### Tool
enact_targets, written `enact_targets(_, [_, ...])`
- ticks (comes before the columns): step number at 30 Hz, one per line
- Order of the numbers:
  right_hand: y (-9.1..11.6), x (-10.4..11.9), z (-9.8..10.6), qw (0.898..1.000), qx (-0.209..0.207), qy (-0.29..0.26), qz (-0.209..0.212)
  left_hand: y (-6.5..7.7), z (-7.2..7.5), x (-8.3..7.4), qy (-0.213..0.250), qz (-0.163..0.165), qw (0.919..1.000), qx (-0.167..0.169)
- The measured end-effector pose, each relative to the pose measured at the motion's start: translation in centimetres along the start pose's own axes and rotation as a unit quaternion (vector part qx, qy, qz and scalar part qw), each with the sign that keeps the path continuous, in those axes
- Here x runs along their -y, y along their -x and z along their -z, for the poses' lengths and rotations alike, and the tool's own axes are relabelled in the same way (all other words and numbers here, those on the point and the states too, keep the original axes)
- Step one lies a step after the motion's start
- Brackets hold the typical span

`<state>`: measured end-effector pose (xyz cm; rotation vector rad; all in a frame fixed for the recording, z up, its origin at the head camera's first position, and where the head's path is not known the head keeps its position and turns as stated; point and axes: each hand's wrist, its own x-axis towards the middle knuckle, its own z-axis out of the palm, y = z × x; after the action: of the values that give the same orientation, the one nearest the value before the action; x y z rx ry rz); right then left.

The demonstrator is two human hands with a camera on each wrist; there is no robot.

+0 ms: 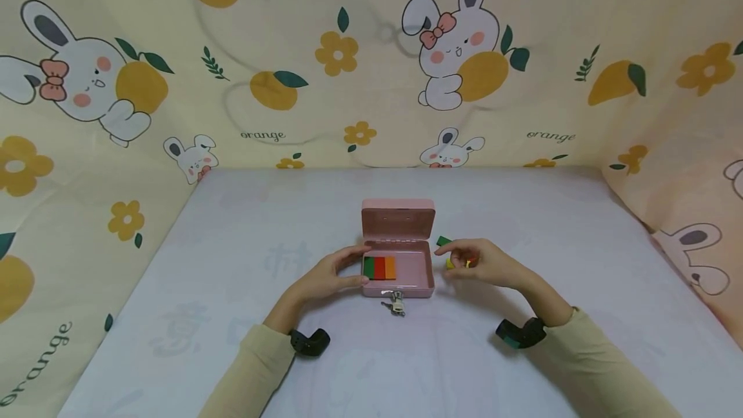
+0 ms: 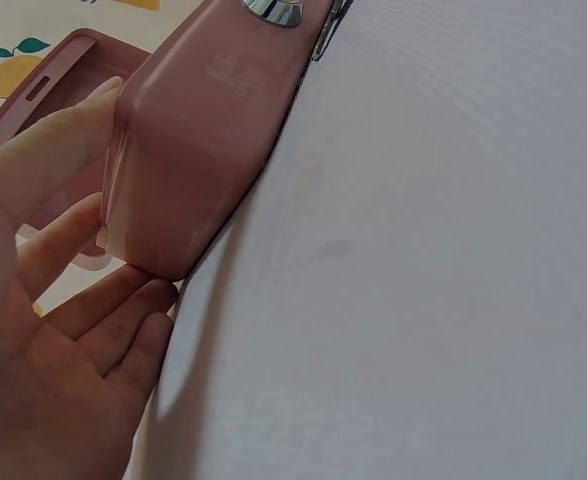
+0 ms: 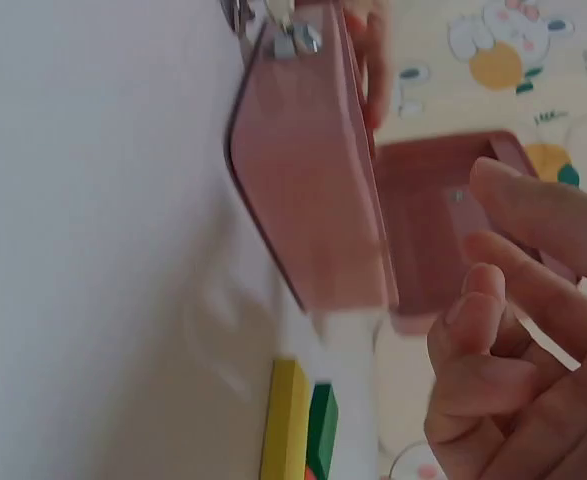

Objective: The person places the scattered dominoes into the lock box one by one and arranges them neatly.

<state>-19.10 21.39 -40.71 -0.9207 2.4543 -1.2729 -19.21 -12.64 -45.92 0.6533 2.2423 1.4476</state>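
Head: your left hand [image 1: 325, 276] grips the box [image 1: 415, 269] at one end, between thumb and fingers; your right hand [image 1: 490, 263], fingers loosely bent, holds nothing visible. Left wrist: the box looks stiff, smooth, probably light, best held by its walls [image 2: 213, 110]. Right wrist: below your fingers lies the yellow block [image 3: 285, 425], mostly masked in the head view.
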Motion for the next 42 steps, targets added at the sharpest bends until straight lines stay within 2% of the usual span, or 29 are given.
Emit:
enact_targets(4, [0.1,-0.7,0.8,1.000,0.014,-0.014,-0.007,0.0,0.0,-0.1,0.000,-0.005,1.0000,0.004])
enact_targets(11, [-0.1,-2.1,1.8,0.999,0.019,-0.024,-0.031,0.1,0.0,-0.3,0.004,0.005,1.0000,0.003])
enact_targets(21, [-0.3,-4.0,2.3,0.998,0.017,-0.032,-0.049,0.2,0.0,-0.6,0.007,0.008,0.9999,0.005])
enact_targets(28, [-0.5,-4.6,2.7,0.995,0.023,-0.046,-0.085,0.2,-0.1,-0.6,0.004,0.009,0.9999,0.005])
enact_targets(37, [-1.1,-4.9,3.4,0.994,0.033,-0.028,-0.103,0.2,0.0,-0.6,0.005,0.016,0.9999,0.004])
enact_targets(42, [-1.7,-5.3,4.0,0.995,0.041,-0.009,-0.088,0.2,0.0,-0.7,0.009,0.010,0.9999,0.004])
